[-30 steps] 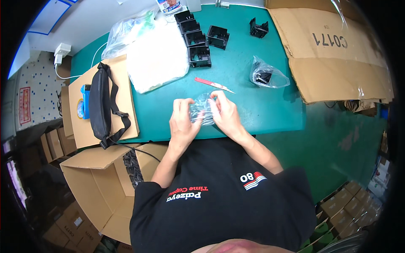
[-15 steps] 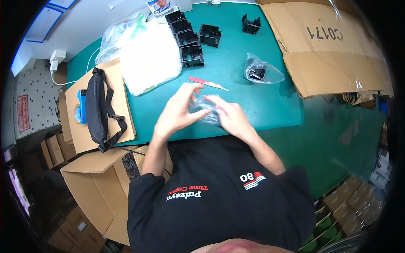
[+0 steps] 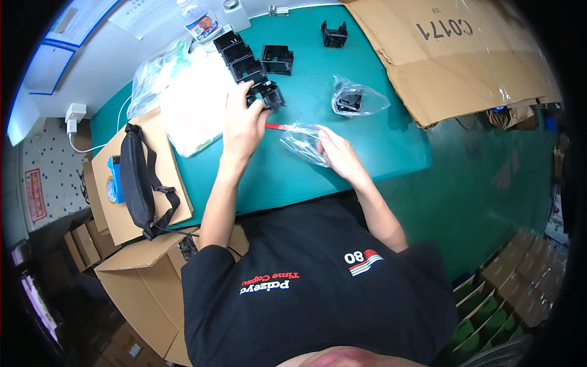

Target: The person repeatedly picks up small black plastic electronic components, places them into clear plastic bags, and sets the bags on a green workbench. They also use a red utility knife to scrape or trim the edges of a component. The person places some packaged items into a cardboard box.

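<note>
At the near end of a row of black plastic housings, my left hand has its thumb and fingers closed on the left side of the nearest black plastic housing. My right hand pinches the edge of a clear plastic bag, which looks flat and crumpled above the green table. Part of a red-handled knife shows between my hands; the bag covers its blade end. To the right lies another clear bag with a black housing inside.
Two loose black housings stand farther back. White plastic sheets and a bottle are at the back left. A black strap bag lies on cardboard at left. A large carton sits at the right.
My left hand has moved away from the bag, up to the nearest black housing, and gripped it. My right hand keeps the bag, now spread out more. The view has shifted slightly.
</note>
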Demonstrator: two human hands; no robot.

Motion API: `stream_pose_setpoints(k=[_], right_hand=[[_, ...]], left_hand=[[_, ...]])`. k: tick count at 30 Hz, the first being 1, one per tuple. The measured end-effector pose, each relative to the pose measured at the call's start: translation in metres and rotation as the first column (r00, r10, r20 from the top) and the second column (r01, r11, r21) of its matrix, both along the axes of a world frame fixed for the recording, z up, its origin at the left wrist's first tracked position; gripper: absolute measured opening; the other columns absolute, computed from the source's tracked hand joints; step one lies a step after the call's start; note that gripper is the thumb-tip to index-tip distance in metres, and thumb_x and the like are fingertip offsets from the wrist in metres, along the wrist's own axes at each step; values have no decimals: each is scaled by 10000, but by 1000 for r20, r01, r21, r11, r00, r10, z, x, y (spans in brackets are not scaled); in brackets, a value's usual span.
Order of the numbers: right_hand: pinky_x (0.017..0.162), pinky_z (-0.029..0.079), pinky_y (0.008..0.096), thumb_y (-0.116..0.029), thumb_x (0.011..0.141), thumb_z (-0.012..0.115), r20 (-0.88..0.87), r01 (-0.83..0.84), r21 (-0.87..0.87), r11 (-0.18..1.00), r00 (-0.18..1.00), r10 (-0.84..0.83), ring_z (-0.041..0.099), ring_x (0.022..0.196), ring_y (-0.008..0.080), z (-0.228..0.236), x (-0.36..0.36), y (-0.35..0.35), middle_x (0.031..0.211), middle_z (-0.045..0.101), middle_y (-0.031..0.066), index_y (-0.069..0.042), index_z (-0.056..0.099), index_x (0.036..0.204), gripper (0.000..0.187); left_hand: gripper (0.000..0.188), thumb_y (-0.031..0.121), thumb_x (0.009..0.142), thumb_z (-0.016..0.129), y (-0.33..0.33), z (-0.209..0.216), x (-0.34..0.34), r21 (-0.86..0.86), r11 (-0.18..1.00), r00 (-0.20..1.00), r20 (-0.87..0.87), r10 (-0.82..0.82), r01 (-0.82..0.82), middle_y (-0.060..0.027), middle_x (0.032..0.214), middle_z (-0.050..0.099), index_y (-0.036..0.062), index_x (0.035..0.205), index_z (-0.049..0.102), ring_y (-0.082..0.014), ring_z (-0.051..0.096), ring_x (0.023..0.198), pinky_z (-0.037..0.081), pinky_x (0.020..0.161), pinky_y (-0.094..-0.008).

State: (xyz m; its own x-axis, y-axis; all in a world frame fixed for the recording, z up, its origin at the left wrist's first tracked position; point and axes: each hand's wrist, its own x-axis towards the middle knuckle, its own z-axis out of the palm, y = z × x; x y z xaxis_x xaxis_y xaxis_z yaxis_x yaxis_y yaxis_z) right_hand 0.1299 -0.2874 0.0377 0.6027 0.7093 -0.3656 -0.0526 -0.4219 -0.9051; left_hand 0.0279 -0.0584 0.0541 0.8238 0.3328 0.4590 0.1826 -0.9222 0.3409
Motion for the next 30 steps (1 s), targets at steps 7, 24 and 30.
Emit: stream_pose_setpoints(k=[7, 24, 30], right_hand=[[561, 464, 256, -421, 1110, 356, -373, -48, 247, 968, 917, 141, 536, 625, 102, -17, -14, 14, 831, 591, 23, -55, 489, 1488, 542], [738, 545, 445, 0, 949, 557, 677, -96, 85, 992, 736, 13, 670, 902, 387, 4, -42, 33, 1068, 610, 162, -79, 630, 1294, 361], [736, 556, 482, 47, 863, 616, 660, -186, 262, 947, 750, -35, 663, 870, 412, 15, -69, 33, 1050, 556, 180, -34, 561, 1291, 439]], left_hand=[[767, -48, 617, 852, -65, 5, -65, -515, 793, 900, 427, -93, 327, -159, 1237, 562, 40, 1321, 558, -300, 589, 1163, 514, 989, -384], [587, 21, 574, 846, -74, 4, -84, -384, 922, 994, 77, 73, -38, -159, 1117, 604, 7, 1110, 604, -351, 596, 1029, 487, 893, -429], [617, 52, 569, 876, -83, 1, -63, -189, 952, 968, 27, 251, -242, -192, 1082, 517, 2, 1117, 598, -372, 541, 998, 475, 873, -461]])
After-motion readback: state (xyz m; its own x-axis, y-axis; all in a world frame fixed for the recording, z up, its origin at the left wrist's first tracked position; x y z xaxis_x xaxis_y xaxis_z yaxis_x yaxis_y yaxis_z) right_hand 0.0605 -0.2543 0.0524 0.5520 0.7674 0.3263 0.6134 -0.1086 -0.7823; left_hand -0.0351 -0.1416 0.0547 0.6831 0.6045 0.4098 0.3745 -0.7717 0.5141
